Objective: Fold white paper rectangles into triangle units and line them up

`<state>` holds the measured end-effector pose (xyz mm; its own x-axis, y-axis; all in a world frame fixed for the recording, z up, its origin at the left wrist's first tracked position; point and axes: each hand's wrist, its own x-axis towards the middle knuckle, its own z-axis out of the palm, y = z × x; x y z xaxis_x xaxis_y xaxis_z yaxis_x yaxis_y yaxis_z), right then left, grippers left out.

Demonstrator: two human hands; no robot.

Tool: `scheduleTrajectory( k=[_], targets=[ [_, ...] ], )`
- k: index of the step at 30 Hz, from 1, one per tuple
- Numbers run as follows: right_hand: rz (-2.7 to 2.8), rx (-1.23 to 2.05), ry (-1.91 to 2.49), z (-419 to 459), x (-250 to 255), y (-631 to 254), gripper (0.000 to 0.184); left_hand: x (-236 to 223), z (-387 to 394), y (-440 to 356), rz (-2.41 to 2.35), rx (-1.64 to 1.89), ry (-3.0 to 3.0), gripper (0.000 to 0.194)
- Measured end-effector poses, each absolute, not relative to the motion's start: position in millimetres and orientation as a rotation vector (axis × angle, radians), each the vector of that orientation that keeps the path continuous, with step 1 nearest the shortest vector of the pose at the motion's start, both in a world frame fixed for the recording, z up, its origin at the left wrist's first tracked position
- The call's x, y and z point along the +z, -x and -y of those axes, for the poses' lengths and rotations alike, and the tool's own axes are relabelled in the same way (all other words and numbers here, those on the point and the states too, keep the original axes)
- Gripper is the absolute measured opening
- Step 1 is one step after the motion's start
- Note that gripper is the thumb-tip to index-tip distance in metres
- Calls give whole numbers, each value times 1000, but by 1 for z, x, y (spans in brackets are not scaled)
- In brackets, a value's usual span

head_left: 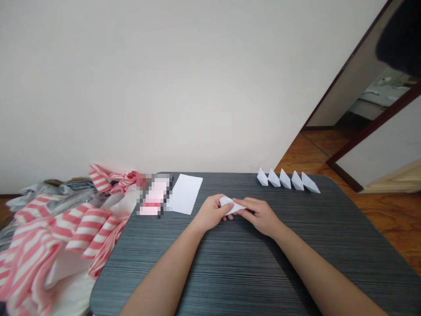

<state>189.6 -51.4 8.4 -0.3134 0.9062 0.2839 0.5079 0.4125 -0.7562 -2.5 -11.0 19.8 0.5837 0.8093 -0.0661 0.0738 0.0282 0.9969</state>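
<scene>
Between my two hands, just above the dark table (223, 272), is a small piece of folded white paper (226, 202). My left hand (211, 213) grips its left end, thumb on the near side and fingers curled behind. My right hand (259, 215) pinches the right end with thumb and forefinger. Part of the paper is hidden by my fingers. Farther back on the right, several folded paper boats (285, 179) stand in a slanting row. A stack of white paper sheets (187, 193) lies flat to the left of my hands.
A pixelated pink and white item (156, 193) lies left of the sheets. Red-and-white striped cloth (82, 228) and clear plastic bags are heaped beside the table's left edge. A pale wall (197, 87) rises behind the table. Wooden floor (391, 210) and a doorway are on the right.
</scene>
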Motion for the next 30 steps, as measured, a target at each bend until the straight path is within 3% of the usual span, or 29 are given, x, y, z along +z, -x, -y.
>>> scheduleTrajectory(
  k=[9,30],
  targets=[
    [1724,998,1364,51,11,-194,33,21,10,3,-808,671,-1421,26],
    [1805,968,1417,51,13,-191,29,16,10,4,-796,696,-1471,22]
  ],
)
